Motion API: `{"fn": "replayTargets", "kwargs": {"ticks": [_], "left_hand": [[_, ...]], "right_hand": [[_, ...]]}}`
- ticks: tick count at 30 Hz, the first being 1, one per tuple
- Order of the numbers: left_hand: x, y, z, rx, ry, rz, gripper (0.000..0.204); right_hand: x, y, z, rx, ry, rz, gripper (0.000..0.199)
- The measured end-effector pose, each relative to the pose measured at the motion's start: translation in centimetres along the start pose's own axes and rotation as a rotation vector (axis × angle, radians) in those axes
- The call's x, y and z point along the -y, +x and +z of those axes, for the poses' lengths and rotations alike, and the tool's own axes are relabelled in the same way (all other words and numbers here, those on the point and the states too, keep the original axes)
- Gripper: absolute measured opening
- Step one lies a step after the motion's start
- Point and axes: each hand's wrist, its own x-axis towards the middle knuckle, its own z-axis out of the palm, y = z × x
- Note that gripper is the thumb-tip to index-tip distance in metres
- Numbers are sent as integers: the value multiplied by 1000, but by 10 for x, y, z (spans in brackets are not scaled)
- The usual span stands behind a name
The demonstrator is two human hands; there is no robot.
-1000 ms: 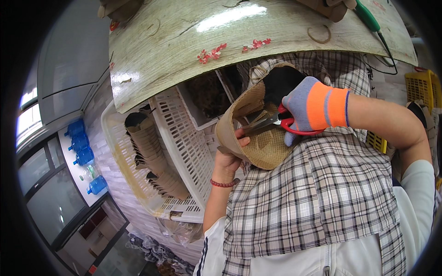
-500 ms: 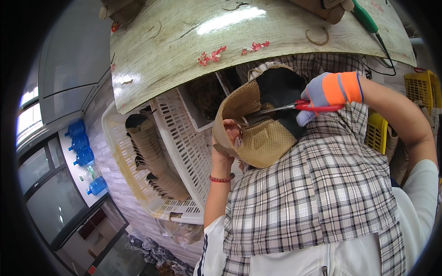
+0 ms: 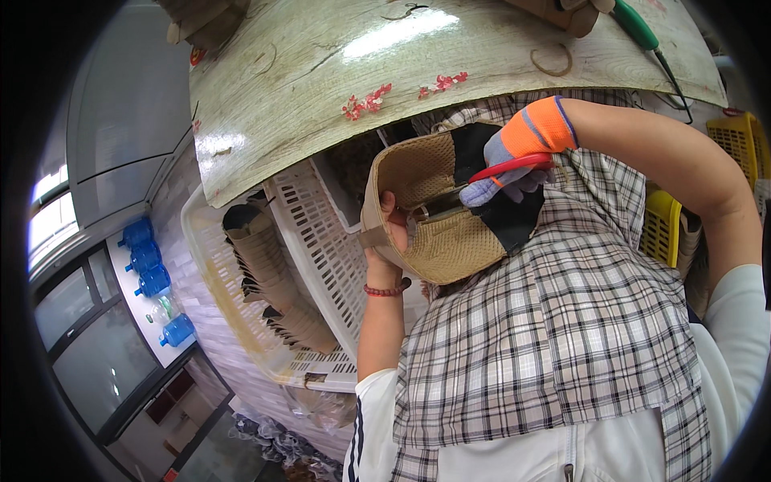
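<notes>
A tan, textured shoe upper (image 3: 462,251) with a black lining part (image 3: 518,221) is held open side up above my lap, against the plaid apron. My bare left hand (image 3: 395,226), a red bead bracelet at its wrist, grips the upper's left end, with fingers curled inside it. My right hand (image 3: 518,157), in a grey and orange glove, is closed on red-handled scissors (image 3: 514,167). Their blades reach into the upper toward my left fingers. The blade tips are hard to make out.
A wood-patterned table (image 3: 321,112) spans the far side. Below it, at left, a white plastic basket (image 3: 313,233) holds stacked tan uppers (image 3: 277,281). A green-handled tool (image 3: 634,28) with a cord lies at the table's far right. Yellow crates (image 3: 662,229) stand at right.
My right hand has moved left and further into the upper with the scissors. The upper has tilted slightly and shifted a little left, with my left hand still on it.
</notes>
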Motion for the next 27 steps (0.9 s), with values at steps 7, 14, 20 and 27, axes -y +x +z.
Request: {"fn": "replayTargets", "kwargs": {"ticks": [7, 14, 20, 27], "left_hand": [[-6, 1, 8, 1, 32, -12, 54], [-3, 1, 4, -42, 30, -7, 55], [-3, 2, 1, -43, 37, 6, 54], [-6, 1, 21, 33, -24, 19, 48]], "right_hand": [[17, -6, -1, -41, -32, 44, 86], [19, -4, -2, -61, -4, 9, 49], [25, -5, 8, -234, -2, 73, 60], [13, -19, 45, -432, -284, 116, 84]]}}
